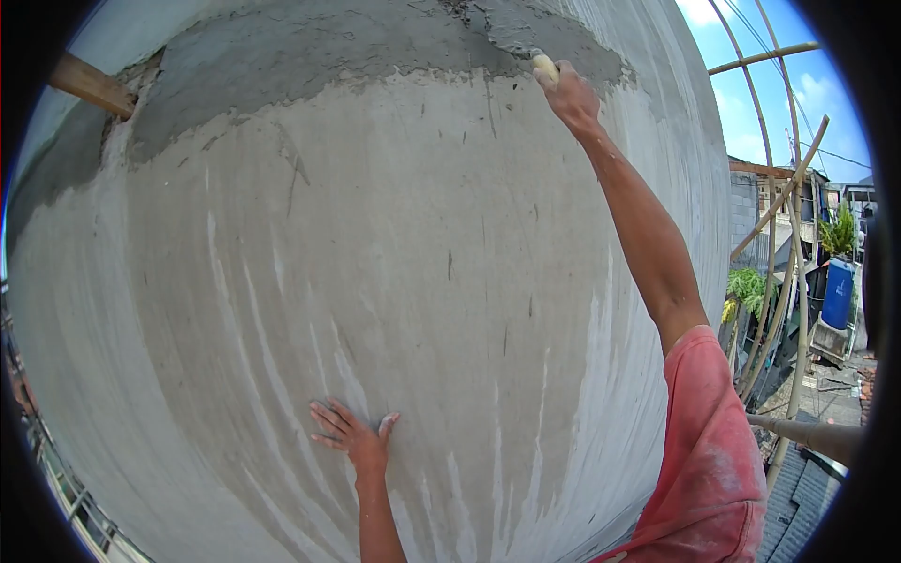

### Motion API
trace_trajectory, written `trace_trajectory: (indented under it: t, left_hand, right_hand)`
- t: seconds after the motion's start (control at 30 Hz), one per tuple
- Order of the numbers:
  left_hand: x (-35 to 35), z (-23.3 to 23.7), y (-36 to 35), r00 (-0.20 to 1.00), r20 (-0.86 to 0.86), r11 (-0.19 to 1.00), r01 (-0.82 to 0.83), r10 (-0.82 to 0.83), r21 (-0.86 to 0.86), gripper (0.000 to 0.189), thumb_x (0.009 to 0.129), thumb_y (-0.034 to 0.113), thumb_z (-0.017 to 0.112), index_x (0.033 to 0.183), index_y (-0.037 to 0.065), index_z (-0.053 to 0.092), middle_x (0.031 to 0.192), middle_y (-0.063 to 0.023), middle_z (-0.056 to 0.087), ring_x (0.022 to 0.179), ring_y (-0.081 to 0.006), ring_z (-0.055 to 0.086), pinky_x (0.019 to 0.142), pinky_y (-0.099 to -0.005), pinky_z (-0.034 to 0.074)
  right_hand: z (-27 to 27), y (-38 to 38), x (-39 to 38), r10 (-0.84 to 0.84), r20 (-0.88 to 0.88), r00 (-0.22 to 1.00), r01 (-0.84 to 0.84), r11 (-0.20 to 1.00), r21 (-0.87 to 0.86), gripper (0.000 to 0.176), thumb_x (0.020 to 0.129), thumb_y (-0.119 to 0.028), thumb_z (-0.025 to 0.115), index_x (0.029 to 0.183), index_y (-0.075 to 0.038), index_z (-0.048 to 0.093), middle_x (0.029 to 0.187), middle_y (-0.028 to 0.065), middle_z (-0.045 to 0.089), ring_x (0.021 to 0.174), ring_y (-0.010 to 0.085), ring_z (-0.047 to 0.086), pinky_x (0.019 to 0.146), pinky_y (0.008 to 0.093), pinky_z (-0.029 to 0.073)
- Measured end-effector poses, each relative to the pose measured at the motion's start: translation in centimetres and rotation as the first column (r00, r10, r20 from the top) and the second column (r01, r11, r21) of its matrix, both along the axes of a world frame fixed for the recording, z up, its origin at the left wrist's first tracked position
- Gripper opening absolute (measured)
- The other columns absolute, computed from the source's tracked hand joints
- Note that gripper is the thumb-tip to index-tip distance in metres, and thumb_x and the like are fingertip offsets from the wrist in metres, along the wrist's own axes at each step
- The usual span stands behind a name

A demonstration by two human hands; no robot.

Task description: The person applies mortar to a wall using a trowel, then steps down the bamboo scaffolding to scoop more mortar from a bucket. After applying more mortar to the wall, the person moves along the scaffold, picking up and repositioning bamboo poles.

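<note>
My right hand reaches up and is closed around the pale handle of a trowel. The trowel's blade, coated in grey mortar, lies against the band of wet plaster along the upper wall; its outline blends into the plaster. Low on the wall, my left hand is pressed flat with its fingers spread, holding nothing. Whitish residue marks its thumb and fingertips. Between the hands the wall is dry, lighter grey, with scratches and pale vertical drips.
A wooden beam juts from the wall at upper left. Bamboo scaffold poles stand at the right, with a thicker pole lower down. Beyond them are a blue barrel, plants and a corrugated roof far below.
</note>
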State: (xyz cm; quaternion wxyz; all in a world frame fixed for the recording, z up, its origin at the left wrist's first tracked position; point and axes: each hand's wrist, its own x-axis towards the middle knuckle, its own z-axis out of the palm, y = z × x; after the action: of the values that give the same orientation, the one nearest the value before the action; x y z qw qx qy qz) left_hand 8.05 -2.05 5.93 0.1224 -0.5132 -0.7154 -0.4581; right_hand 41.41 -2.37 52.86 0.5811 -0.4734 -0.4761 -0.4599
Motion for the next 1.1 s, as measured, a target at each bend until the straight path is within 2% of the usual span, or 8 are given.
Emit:
trace_trajectory:
  t: [0.07, 0.1, 0.17, 0.47, 0.57, 0.8, 0.87, 1.1]
  left_hand:
    - [0.0, 0.0, 0.0, 1.000, 0.011, 1.000, 0.007, -0.007, -0.005, 0.126, 0.061, 0.061, 0.065, 0.136, -0.004, -0.012, 0.142, -0.0244, -0.020, 0.132, -0.0337, -0.021, 0.100, -0.0585, -0.014]
    - [0.0, 0.0, 0.0, 1.000, 0.020, 1.000, 0.015, -0.015, -0.013, 0.126, 0.061, 0.061, 0.065, 0.136, -0.004, -0.012, 0.142, -0.0245, -0.019, 0.132, -0.0338, -0.021, 0.100, -0.0585, -0.014]
    - [0.0, -0.3, 0.1, 1.000, -0.008, 1.000, 0.001, -0.001, 0.021, 0.126, 0.061, 0.061, 0.066, 0.136, -0.004, -0.012, 0.142, -0.0247, -0.019, 0.132, -0.0339, -0.021, 0.100, -0.0586, -0.013]
    - [0.1, -0.1, 0.1, 1.000, -0.025, 0.999, -0.005, 0.006, 0.047, 0.125, 0.062, 0.060, 0.066, 0.136, -0.004, -0.012, 0.141, -0.0253, -0.019, 0.132, -0.0344, -0.020, 0.099, -0.0589, -0.014]
    - [0.0, -0.1, 0.0, 1.000, -0.015, 1.000, 0.004, -0.003, 0.030, 0.125, 0.062, 0.060, 0.065, 0.136, -0.004, -0.012, 0.141, -0.0253, -0.019, 0.132, -0.0344, -0.020, 0.099, -0.0587, -0.014]
    - [0.0, -0.1, 0.0, 1.000, 0.014, 1.000, 0.021, -0.021, -0.003, 0.125, 0.062, 0.061, 0.065, 0.136, -0.005, -0.012, 0.141, -0.0252, -0.020, 0.132, -0.0341, -0.020, 0.099, -0.0577, -0.015]
    - [0.0, -0.1, -0.1, 1.000, 0.001, 1.000, 0.014, -0.014, 0.012, 0.126, 0.062, 0.060, 0.065, 0.135, -0.005, -0.012, 0.141, -0.0252, -0.020, 0.132, -0.0342, -0.020, 0.099, -0.0576, -0.016]
    - [0.0, -0.2, 0.0, 1.000, -0.025, 0.999, -0.003, 0.004, 0.036, 0.126, 0.061, 0.060, 0.067, 0.135, -0.005, -0.012, 0.141, -0.0256, -0.019, 0.132, -0.0342, -0.020, 0.100, -0.0580, -0.014]
  right_hand:
    - [0.1, -1.2, -0.2, 0.596, -0.204, 0.776, -0.626, 0.767, -0.140, 0.041, 0.085, -0.037, 0.051, 0.105, -0.001, 0.052, 0.077, 0.0117, 0.060, 0.060, 0.0194, 0.058, 0.050, 0.0327, 0.046]
    - [0.4, -1.6, -0.3, 0.597, -0.209, 0.775, -0.627, 0.766, -0.139, 0.041, 0.085, -0.037, 0.051, 0.105, -0.001, 0.052, 0.077, 0.0117, 0.060, 0.060, 0.0194, 0.058, 0.050, 0.0327, 0.046]
    - [1.2, -2.2, -0.8, 0.785, -0.264, 0.561, -0.828, 0.538, -0.159, 0.041, 0.087, -0.035, 0.049, 0.102, 0.003, 0.053, 0.070, 0.0083, 0.055, 0.051, 0.0126, 0.050, 0.040, 0.0264, 0.041]
    - [3.3, -2.4, -6.1, 0.734, -0.201, 0.648, -0.758, 0.598, -0.261, 0.040, 0.090, -0.032, 0.047, 0.081, 0.006, 0.054, 0.066, 0.0102, 0.053, 0.052, 0.0173, 0.053, 0.040, 0.0318, 0.044]
    - [3.0, -2.8, -7.6, 0.764, -0.165, 0.624, -0.762, 0.547, -0.346, 0.044, 0.089, -0.039, 0.048, 0.099, 0.003, 0.054, 0.071, 0.0066, 0.051, 0.047, 0.0119, 0.049, 0.035, 0.0258, 0.040]
    - [4.2, -1.7, -5.7, 0.785, -0.051, 0.617, -0.771, 0.590, -0.239, 0.042, 0.090, -0.040, 0.045, 0.101, 0.000, 0.053, 0.069, 0.0063, 0.051, 0.047, 0.0127, 0.050, 0.037, 0.0274, 0.043]
    - [5.8, -0.1, -5.2, 0.504, 0.028, 0.863, -0.493, 0.854, -0.165, 0.040, 0.089, -0.039, 0.046, 0.102, -0.001, 0.053, 0.070, 0.0090, 0.055, 0.048, 0.0147, 0.053, 0.038, 0.0297, 0.046]
    - [3.4, 3.3, -6.7, 0.272, 0.073, 0.960, -0.255, 0.949, -0.185, 0.040, 0.087, -0.039, 0.048, 0.109, -0.005, 0.051, 0.086, 0.0184, 0.063, 0.080, 0.0319, 0.062, 0.070, 0.0424, 0.049]
